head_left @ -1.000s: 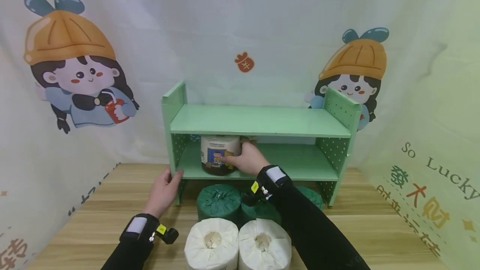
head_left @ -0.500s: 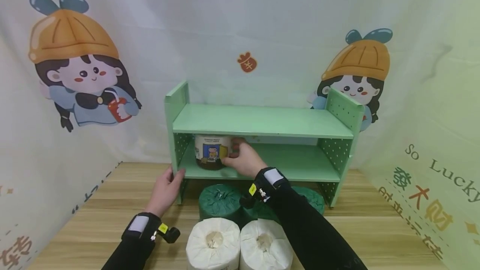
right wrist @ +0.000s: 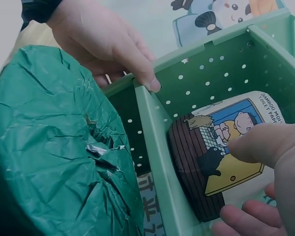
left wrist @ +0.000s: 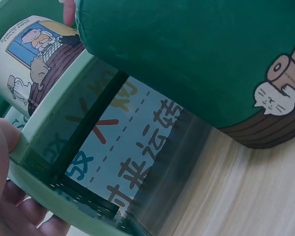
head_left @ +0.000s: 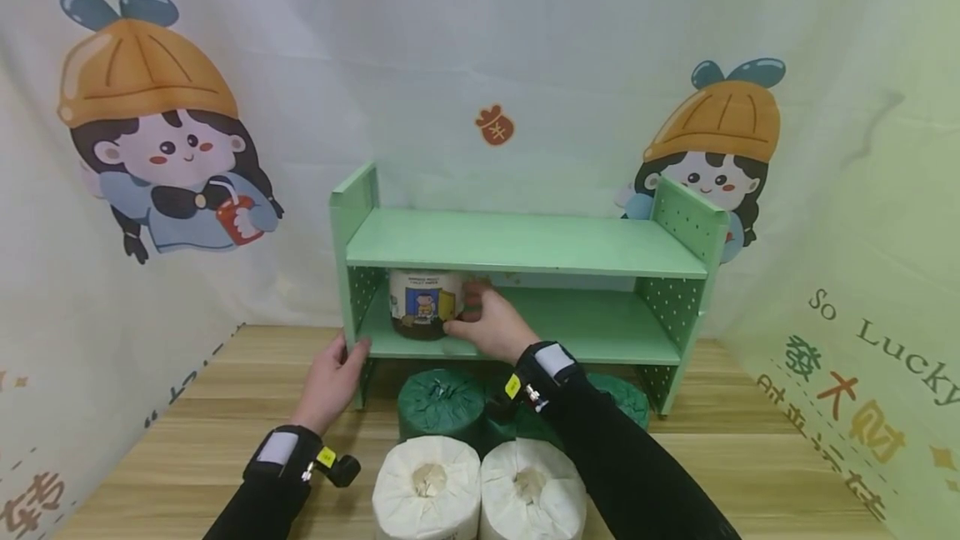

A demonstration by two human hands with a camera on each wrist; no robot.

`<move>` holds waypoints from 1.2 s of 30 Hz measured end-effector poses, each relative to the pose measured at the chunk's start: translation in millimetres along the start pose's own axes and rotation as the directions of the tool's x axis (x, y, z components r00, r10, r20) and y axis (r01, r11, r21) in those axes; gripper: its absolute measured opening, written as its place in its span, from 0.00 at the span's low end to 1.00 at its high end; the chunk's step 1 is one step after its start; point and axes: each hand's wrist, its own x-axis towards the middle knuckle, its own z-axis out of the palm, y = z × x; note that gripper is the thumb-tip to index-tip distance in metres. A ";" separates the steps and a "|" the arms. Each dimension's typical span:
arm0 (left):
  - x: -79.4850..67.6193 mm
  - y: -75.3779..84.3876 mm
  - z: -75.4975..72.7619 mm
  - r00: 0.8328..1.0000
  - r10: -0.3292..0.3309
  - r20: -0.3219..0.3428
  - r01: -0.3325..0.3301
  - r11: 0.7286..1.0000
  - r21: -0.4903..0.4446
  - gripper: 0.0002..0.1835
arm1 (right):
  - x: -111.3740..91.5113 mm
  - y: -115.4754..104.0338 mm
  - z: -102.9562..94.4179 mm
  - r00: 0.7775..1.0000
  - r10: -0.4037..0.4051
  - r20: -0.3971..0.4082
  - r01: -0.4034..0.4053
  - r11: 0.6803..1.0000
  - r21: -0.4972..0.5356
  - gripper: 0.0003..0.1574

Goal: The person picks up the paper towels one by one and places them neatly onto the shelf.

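While the left hand grips the left side panel of a pale-green shelf unit with perforated ends, its thumb on the front edge and its fingers curled round the outer face, the right hand is at a cylindrical toilet-paper roll in a cream-and-brown printed wrapper. That roll stands upright on the lower board, near the left panel, its cartoon doorway facing forward. The right thumb and bent fingers are parted about its right side; whether they pinch it or merely lie against it, I cannot tell. Before the unit, rolls in crinkled green wrapping stand on a light wood-grain table, one partly hidden by the right wrist, with two white paper-wrapped rolls side by side nearer the person.
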 end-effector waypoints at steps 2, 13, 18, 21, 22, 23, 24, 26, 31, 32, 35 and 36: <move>0.0 0.1 0.3 1.000 0.003 0.000 -0.003 1.000 -0.005 0.23 | -3.0 2.1 -1.6 1.000 -0.013 0.003 0.013 1.000 0.012 0.47; -1.5 -4.3 -1.5 1.000 0.027 -0.015 -0.027 0.999 0.018 0.23 | -35.8 4.1 -21.4 0.996 -0.088 0.007 0.088 0.995 0.057 0.42; -2.1 -4.5 -2.2 1.000 0.014 -0.016 -0.013 1.000 0.023 0.23 | -55.0 3.0 -35.2 0.990 -0.139 0.002 0.139 0.986 0.094 0.41; -1.5 -4.2 -1.5 1.000 0.000 -0.008 0.000 1.000 0.023 0.24 | -69.9 3.8 -42.9 0.987 -0.161 -0.005 0.161 0.981 0.106 0.39; -1.2 -4.2 -1.2 1.000 -0.002 -0.005 0.002 1.000 0.020 0.25 | -75.6 4.1 -45.4 0.985 -0.173 -0.008 0.172 0.979 0.112 0.39; -1.1 -4.0 -1.1 1.000 -0.004 -0.002 0.004 1.000 0.019 0.25 | -81.4 4.6 -47.8 0.984 -0.179 -0.011 0.179 0.976 0.121 0.38; -0.9 -4.1 -1.0 1.000 -0.005 0.001 0.005 1.000 0.019 0.25 | -87.4 5.0 -50.2 0.983 -0.185 -0.012 0.185 0.974 0.128 0.37; -0.1 -4.7 -0.7 1.000 -0.004 0.006 0.004 1.000 0.012 0.26 | -98.7 6.7 -54.5 0.981 -0.196 -0.006 0.195 0.969 0.152 0.36; 1.7 -6.5 -0.7 1.000 0.006 0.002 -0.006 1.000 0.003 0.26 | -125.4 9.6 -60.4 0.978 -0.207 0.026 0.200 0.965 0.171 0.35; 1.7 -6.5 -0.6 1.000 0.006 0.000 -0.006 1.000 0.003 0.26 | -131.2 10.0 -61.1 0.978 -0.208 0.029 0.201 0.966 0.166 0.35; 1.3 -5.4 0.4 1.000 0.010 0.001 -0.010 1.000 0.006 0.26 | -149.3 12.3 -63.4 0.980 -0.198 0.031 0.191 0.968 0.161 0.35; 1.0 -4.9 0.9 1.000 0.011 0.002 -0.011 1.000 0.005 0.26 | -155.5 13.5 -64.1 0.980 -0.196 0.031 0.189 0.969 0.160 0.35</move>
